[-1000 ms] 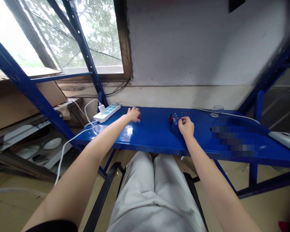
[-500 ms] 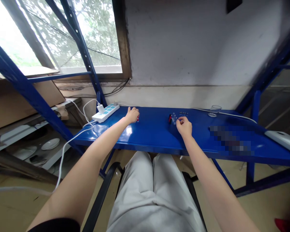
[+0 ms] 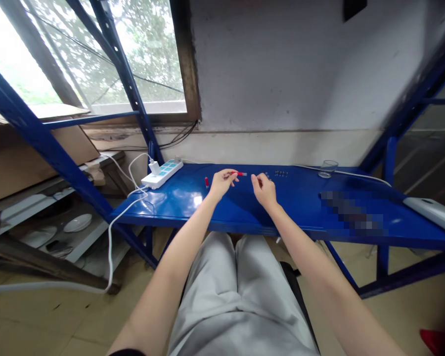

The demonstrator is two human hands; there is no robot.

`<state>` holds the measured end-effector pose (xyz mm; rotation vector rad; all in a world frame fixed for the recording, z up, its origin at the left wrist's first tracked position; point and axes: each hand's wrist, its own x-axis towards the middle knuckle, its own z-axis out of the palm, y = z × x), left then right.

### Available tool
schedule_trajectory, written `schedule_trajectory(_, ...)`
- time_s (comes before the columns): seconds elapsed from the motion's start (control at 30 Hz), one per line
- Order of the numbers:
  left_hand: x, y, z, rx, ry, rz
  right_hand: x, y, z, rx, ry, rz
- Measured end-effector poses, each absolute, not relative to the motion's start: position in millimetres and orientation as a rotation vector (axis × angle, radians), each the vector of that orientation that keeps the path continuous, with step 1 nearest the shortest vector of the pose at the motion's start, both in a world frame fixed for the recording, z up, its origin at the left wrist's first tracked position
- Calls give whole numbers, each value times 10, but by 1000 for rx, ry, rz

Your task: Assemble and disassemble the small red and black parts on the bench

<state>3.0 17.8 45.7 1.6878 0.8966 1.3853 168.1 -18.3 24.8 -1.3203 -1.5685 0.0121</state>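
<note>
My left hand (image 3: pixel 221 181) is raised a little over the blue metal table (image 3: pixel 300 217), its fingers pinched on a small red piece with a pale tip (image 3: pixel 241 174). My right hand (image 3: pixel 263 189) is close to its right, fingers curled and pinched on something too small to make out. Another small red piece (image 3: pixel 206 182) lies on the table just left of my left hand. A cluster of small dark and clear bits (image 3: pixel 280 173) sits behind my right hand.
A white power strip (image 3: pixel 162 173) with a plugged-in charger and white cable lies at the table's left end. A small glass (image 3: pixel 326 168) stands at the back right. A white device (image 3: pixel 430 207) lies at the far right. Blue shelving posts flank the table.
My left hand moved right from near the power strip toward the middle, lifting a red piece. My right hand left the cluster of bits and moved left to meet it.
</note>
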Motion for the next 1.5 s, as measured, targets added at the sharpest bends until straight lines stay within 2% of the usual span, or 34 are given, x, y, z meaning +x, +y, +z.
schedule_trajectory(0.2,96,88,159,1489,846,1428,1352,-26,148,-1286,-1517,301)
schedule_trajectory(0.3,66,43,76,1478,849,1381,1338,-15,29,-1228,-1533,344)
schedule_trajectory(0.63,15,-37,43,1402,818,1292,1380,-138,24,-1266,-1527,275)
schedule_trajectory(1.13,-17,14,42,1204,983,1451,1372,-108,-18,-1233,-1594,341)
schedule_trajectory(1.5,-14,43,37,1157,983,1494,1338,-120,-45,-1173,-1816,126)
